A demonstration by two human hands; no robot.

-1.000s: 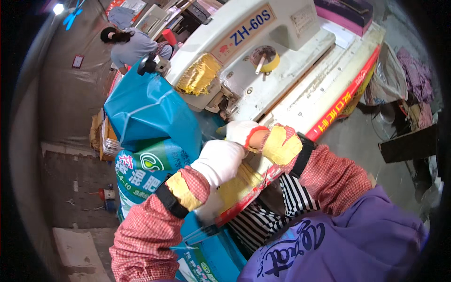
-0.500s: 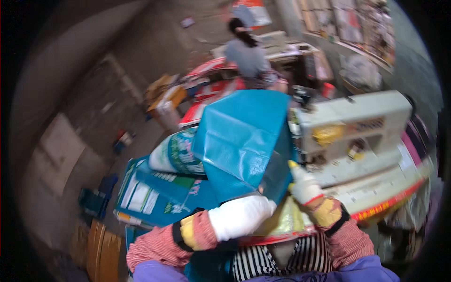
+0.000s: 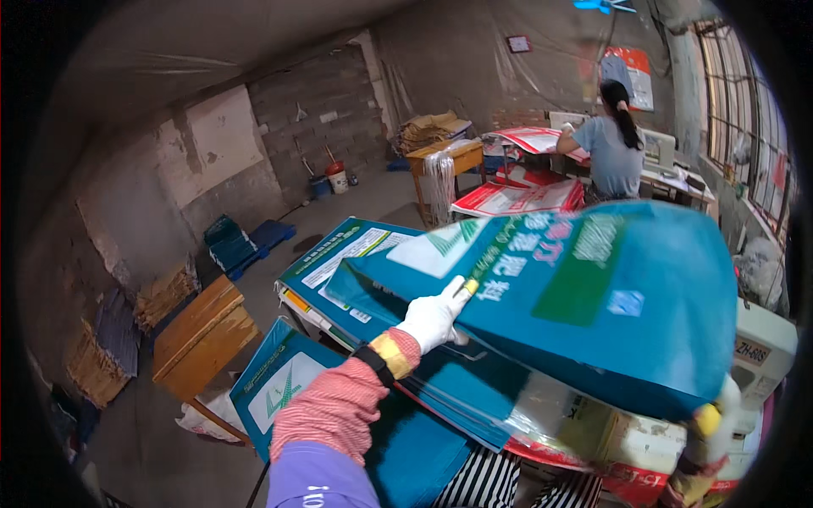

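The person's left hand [image 3: 434,320], in a white glove, lies flat on the near edge of a big blue woven bag [image 3: 584,296]. The fingers press on top of the bag, and it cannot be told if the thumb is tucked under it. The right hand [image 3: 710,423] is low at the right, by the bag's other end. It is partly hidden, so its grip cannot be told either.

The bag is up in the air, spread out wide between the two hands. Under it lies a stack of flat blue bags [image 3: 356,262] on the surface. It looks like the person is moving this bag over onto the stack. For that, the bag has to come down flat with its edges in line with the ones below.

At the right sits a pale sewing machine [image 3: 762,347]. Far back, another person [image 3: 614,144] works at a table with red and white bags [image 3: 517,199].
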